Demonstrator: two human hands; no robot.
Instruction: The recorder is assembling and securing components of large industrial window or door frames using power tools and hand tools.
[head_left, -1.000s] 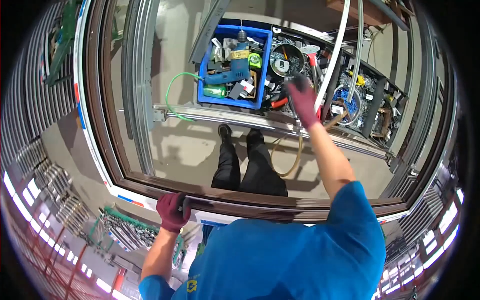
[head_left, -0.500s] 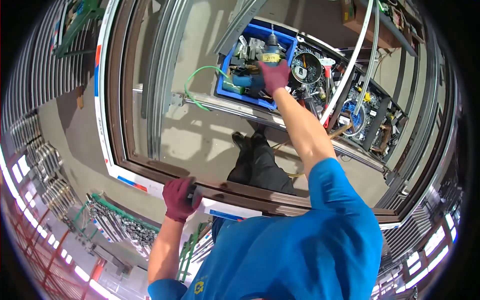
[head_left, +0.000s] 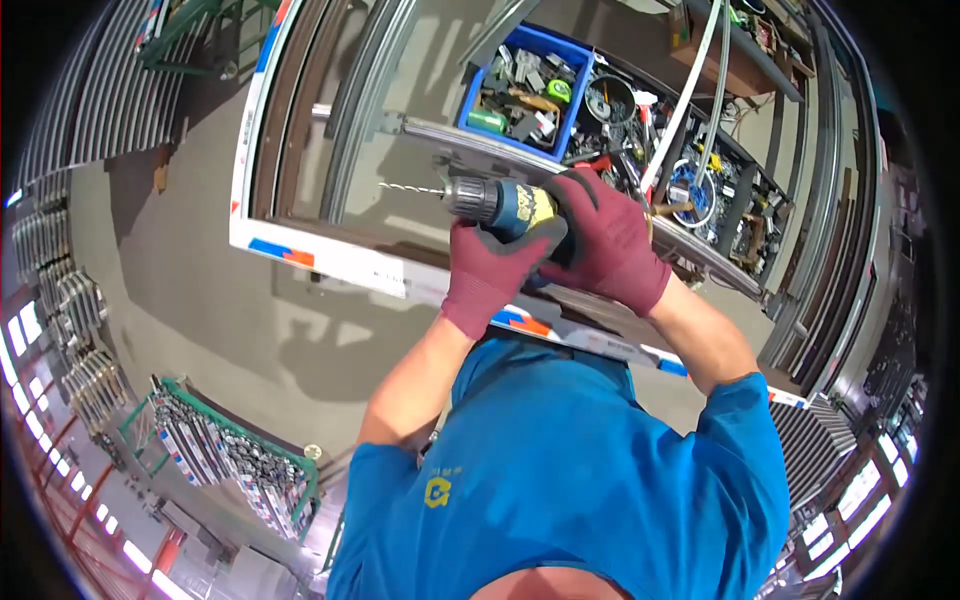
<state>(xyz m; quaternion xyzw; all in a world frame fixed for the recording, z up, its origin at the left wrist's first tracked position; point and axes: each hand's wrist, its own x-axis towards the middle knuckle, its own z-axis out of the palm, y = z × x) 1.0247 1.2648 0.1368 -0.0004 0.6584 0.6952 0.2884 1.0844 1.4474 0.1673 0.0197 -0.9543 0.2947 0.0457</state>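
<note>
A blue and yellow cordless drill [head_left: 514,205] is held over the near bar of a brown and white frame [head_left: 400,272]. Its long twist bit [head_left: 412,188] points left. My right hand [head_left: 610,235], in a maroon glove, is closed round the drill's rear and grip. My left hand [head_left: 495,262], gloved alike, is closed on the drill's underside just behind the chuck. The palms and the drill's lower part are hidden. Beyond the drill stands a blue bin [head_left: 465,112] of loose parts, with a green tape measure [head_left: 559,91] inside.
Right of the bin lie a round metal bowl [head_left: 610,100] and a tray with a coil of blue cord [head_left: 690,186]. Long grey profiles [head_left: 362,110] cross the frame at left. A green rack [head_left: 215,425] of metal parts stands at lower left, on the grey floor.
The drill has come out of the blue bin toward me, in my right hand. My left hand has left the frame's near bar and moved right onto the drill.
</note>
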